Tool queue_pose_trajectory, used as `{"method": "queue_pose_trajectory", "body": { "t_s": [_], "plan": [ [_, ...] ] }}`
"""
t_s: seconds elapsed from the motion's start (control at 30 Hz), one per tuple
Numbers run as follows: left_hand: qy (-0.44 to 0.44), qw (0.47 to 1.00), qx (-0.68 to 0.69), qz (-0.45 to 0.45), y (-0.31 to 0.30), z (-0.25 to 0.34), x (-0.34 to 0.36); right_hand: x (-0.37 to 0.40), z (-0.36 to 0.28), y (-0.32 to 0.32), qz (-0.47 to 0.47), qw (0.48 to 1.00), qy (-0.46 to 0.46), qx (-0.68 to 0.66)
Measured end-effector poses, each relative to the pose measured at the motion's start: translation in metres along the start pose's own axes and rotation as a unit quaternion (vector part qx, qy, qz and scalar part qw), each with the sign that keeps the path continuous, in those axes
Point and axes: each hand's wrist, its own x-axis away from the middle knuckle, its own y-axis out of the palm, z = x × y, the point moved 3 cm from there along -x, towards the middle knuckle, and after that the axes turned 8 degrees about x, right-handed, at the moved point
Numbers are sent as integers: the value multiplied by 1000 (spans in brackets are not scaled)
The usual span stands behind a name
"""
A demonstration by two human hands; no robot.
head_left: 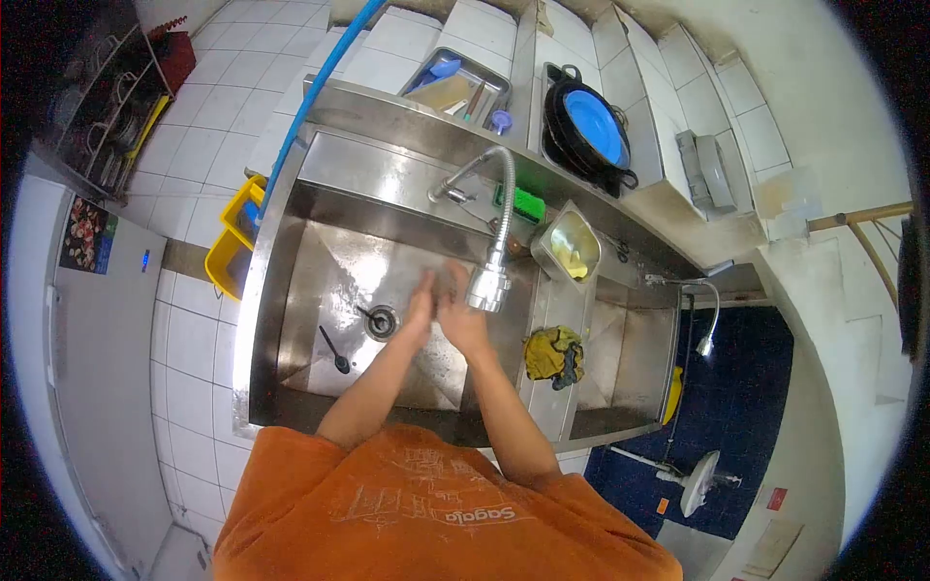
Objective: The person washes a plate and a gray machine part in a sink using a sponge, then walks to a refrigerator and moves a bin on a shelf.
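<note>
Over the large left basin of the steel sink (pixel 407 382), my two hands are close together, slightly blurred. My left hand (pixel 419 308) has its fingers stretched away from me and holds nothing I can see. Beside it, my right hand (pixel 459 315) also has its fingers extended, partly behind the spray head of the flexible faucet (pixel 489 286). Whether the palms touch is hard to make out. A black spoon (pixel 335 351) lies on the basin floor, and a second dark utensil (pixel 368 316) rests by the drain (pixel 383 322).
A green brush (pixel 523 204), a metal container (pixel 570 246) and a crumpled yellow-green cloth (pixel 553 354) sit right of the basin. Behind are a utensil tray (pixel 465 64) and black pans with a blue basin (pixel 594 126). A second faucet (pixel 705 341) hangs at right; yellow bins (pixel 228 263) stand left.
</note>
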Motion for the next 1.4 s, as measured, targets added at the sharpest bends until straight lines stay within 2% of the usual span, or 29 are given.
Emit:
{"method": "queue_pose_trajectory", "body": {
  "t_s": [0.03,0.07,0.1,0.13,0.17,0.2,0.23,0.3,0.33,0.37,0.4,0.43,0.5,0.6,0.63,0.73,0.8,0.83,0.9,0.97,1.03,1.1,1.17,1.23,1.27,1.3,1.4],
  "plan": [
    [-66,991,94,-73,4,-13,-10,0,4,6,-13,993,89,-71],
    [-130,963,187,-145,14,-13,-6,-1,3,8,-15,993,89,-73],
    [-84,970,173,-151,21,-1,6,-2,4,10,-38,991,123,-47],
    [-83,970,174,-150,17,-1,1,-3,6,12,-60,986,155,-19],
    [-85,962,179,-185,14,-1,-6,-3,4,15,-43,993,105,-15],
    [-89,954,182,-221,13,-4,-12,-1,7,17,-42,993,106,-14],
    [-91,954,182,-221,11,-9,-16,2,10,19,-65,993,102,-1],
    [-33,990,115,-76,-1,-11,-22,5,14,26,-90,991,99,11],
    [-32,990,115,-76,-1,-13,-22,3,21,34,-132,982,127,-48],
    [27,992,77,-101,1,-14,-19,0,22,38,-172,967,155,-107],
    [84,988,37,-125,3,-14,-17,-2,22,38,-173,967,155,-107],
    [93,987,10,-127,4,-17,-16,-4,24,40,-151,941,195,-233],
    [84,988,-43,-118,15,-9,-2,-7,25,40,-94,838,262,-469],
    [63,989,-69,-114,26,3,15,-11,57,46,-106,853,267,-435],
    [50,990,-61,-113,27,8,18,-15,69,55,-102,838,285,-453],
    [29,992,-46,-113,27,22,21,-10,60,57,-86,831,301,-460],
    [-78,989,30,-119,29,21,17,-6,53,54,-71,824,317,-464],
    [-78,989,30,-118,28,12,13,-4,49,53,-63,819,326,-468],
    [55,979,-133,-146,23,-5,5,-3,44,51,-52,810,340,-475],
    [44,981,-125,-143,21,0,17,-14,45,46,-22,768,405,-496],
    [38,983,-111,-141,24,9,22,-17,69,62,0,755,383,-533],
    [76,973,-165,-141,17,19,18,-23,84,76,16,740,360,-569],
    [64,975,-155,-144,8,26,10,-30,87,89,-55,726,398,-557],
    [50,977,-145,-149,11,36,20,-36,57,77,-60,724,422,-543],
    [34,986,-114,-116,19,56,43,-39,46,73,-65,720,445,-529],
    [19,993,-84,-82,23,67,56,-42,57,85,-61,726,454,-513],
    [-28,994,-23,-106,2,53,26,-49,74,105,-45,735,442,-512]
  ]
}}
